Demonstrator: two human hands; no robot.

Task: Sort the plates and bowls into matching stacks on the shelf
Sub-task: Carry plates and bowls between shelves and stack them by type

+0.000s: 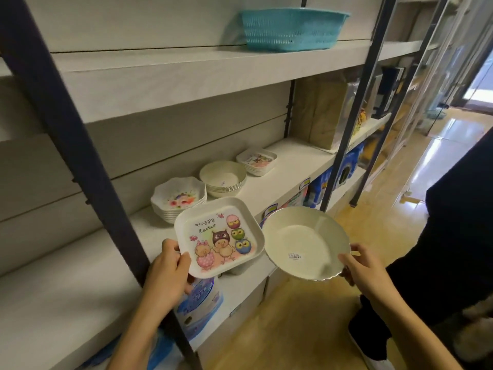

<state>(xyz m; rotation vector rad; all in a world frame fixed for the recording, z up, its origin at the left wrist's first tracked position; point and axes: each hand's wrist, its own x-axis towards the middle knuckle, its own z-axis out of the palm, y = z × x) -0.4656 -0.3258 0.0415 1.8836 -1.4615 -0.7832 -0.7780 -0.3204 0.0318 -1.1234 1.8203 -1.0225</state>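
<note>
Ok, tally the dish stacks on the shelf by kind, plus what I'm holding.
Floral bowl stack: 1
Plain cream bowl stack: 1
Easter plate stack: 1
Held Easter plate, left hand: 1
Held cream dish, right hand: 1
Total: 5; anything behind the held plate is hidden.

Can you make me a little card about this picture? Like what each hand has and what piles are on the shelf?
left hand: holds the square Easter plate by one corner
right hand: holds the round white dish by its rim
piles on the shelf: flowered bowls, plain cream bowls, square picture plates
nearest pile: flowered bowls
farthest pile: square picture plates
shelf above: blue basket
best guess for the Easter plate: the square picture plates pile
</note>
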